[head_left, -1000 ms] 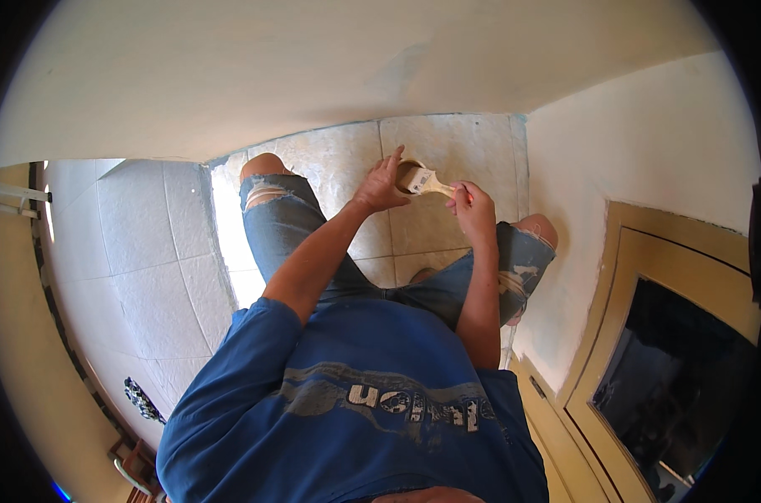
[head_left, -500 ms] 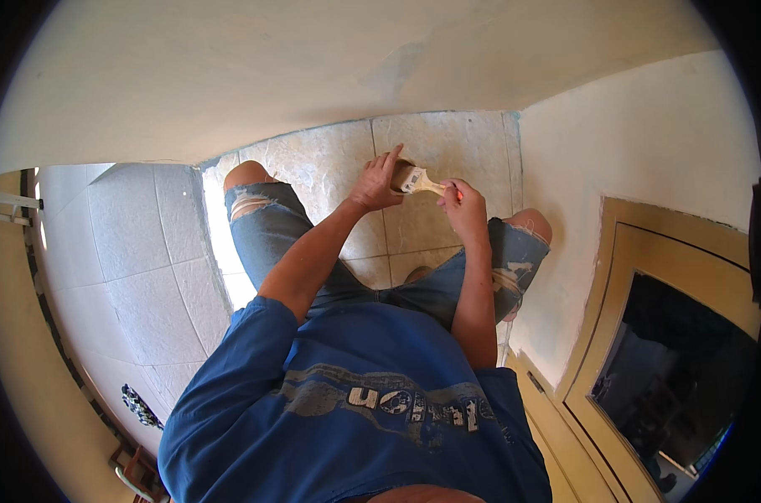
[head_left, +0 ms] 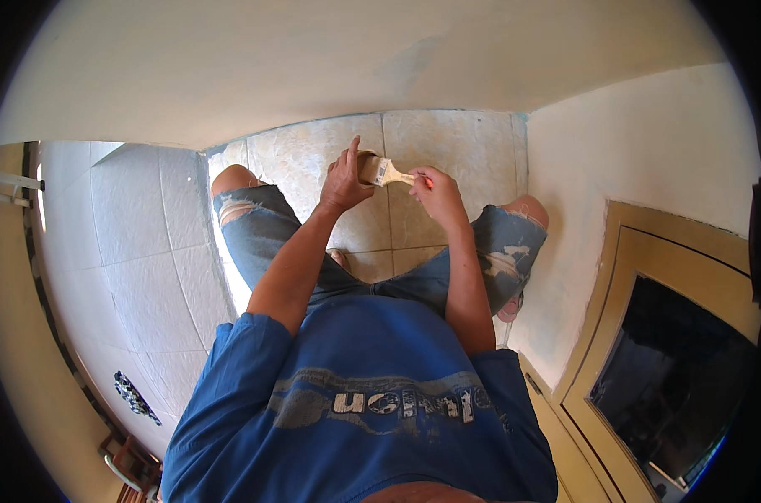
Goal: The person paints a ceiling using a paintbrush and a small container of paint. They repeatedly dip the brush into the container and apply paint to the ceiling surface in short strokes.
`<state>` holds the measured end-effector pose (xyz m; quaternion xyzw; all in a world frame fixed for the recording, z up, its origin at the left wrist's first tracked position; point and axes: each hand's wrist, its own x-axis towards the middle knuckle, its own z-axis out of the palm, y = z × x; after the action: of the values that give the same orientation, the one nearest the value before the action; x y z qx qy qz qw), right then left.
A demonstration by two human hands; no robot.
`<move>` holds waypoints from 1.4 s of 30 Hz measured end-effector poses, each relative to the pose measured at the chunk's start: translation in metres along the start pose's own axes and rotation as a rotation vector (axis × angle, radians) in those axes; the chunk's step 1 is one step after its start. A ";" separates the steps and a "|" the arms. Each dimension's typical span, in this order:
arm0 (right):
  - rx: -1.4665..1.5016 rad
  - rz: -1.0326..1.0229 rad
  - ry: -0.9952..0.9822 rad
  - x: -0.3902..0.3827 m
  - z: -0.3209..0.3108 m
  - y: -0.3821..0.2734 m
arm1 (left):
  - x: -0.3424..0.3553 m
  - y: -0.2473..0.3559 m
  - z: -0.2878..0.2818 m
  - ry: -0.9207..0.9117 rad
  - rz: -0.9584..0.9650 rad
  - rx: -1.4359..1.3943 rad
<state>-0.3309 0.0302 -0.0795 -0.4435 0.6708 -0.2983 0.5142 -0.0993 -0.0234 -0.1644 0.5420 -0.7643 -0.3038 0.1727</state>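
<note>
My left hand (head_left: 344, 182) is wrapped round a small round container (head_left: 364, 156), most of it hidden by the fingers; what is inside cannot be made out. One finger points up past its rim. A flat paintbrush (head_left: 394, 175) with a pale wooden handle reaches across from the right, its bristle end at the container's mouth. My right hand (head_left: 438, 198) is closed on the end of the handle, where a bit of red-orange shows. Both hands are held in front of me, above the tiled floor (head_left: 431, 226) and between my knees.
A cream wall (head_left: 313, 67) rises just ahead, meeting another wall (head_left: 649, 138) at the right corner. A yellow-brown framed door (head_left: 619, 251) with a dark panel stands at right. Paler tiles (head_left: 146, 235) extend left, with a patterned dark item (head_left: 136, 398) and brown wooden furniture (head_left: 133, 465).
Both hands have shifted left together, with the container and paintbrush. The view has moved slightly, and a foot now shows between my legs.
</note>
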 end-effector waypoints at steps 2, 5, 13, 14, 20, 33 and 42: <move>-0.027 -0.013 -0.018 0.004 0.005 0.002 | -0.002 -0.002 -0.003 0.012 -0.027 0.009; -0.086 -0.032 -0.030 0.008 0.011 0.005 | -0.005 -0.003 -0.006 0.021 -0.062 0.012; -0.243 -0.040 -0.021 0.006 0.016 -0.004 | -0.007 0.014 -0.018 -0.051 -0.157 0.134; -0.201 -0.020 -0.026 0.006 0.015 -0.004 | -0.006 0.018 -0.028 -0.168 -0.188 0.213; -0.127 -0.038 -0.021 0.003 0.012 -0.007 | -0.013 -0.002 -0.114 -0.277 -0.230 0.282; -0.120 -0.003 -0.075 0.011 0.005 0.004 | -0.029 -0.025 -0.200 0.295 -0.334 0.283; -0.080 -0.010 -0.060 0.010 0.003 -0.003 | -0.013 -0.012 -0.199 0.255 -0.406 0.284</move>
<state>-0.3280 0.0205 -0.0823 -0.4755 0.6643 -0.2604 0.5146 0.0317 -0.0689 -0.0212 0.7366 -0.6471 -0.1511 0.1256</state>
